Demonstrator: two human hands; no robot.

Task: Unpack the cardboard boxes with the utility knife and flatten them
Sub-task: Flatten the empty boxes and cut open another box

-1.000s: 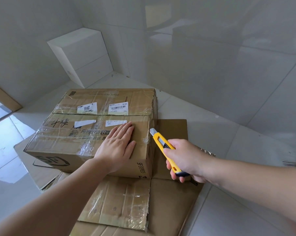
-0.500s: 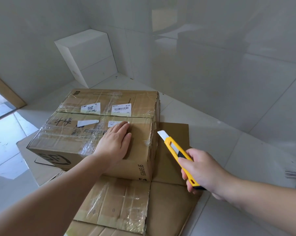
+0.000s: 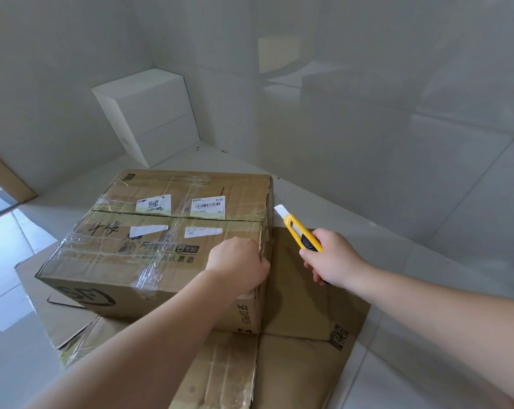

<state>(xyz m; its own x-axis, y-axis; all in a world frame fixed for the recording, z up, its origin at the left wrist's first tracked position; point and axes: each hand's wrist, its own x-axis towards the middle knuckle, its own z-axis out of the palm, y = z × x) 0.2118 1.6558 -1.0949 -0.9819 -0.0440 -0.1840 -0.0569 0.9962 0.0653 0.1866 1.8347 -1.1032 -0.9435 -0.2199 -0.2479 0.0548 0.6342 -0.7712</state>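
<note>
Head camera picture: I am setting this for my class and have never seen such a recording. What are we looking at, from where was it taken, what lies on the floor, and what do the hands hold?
There is no machine here: a person works with two bare hands, and the single picture comes from a wide-angle camera on their head, looking forward and down. On the pale tiled floor lie flattened brown cardboard sheets, and on them stands a closed brown cardboard box wrapped in clear tape, with white labels on top. The left hand grips the box's near right top edge, fingers curled. The right hand holds a yellow utility knife, its blade out, beside the box without touching it. A white block stands in the corner.
</note>
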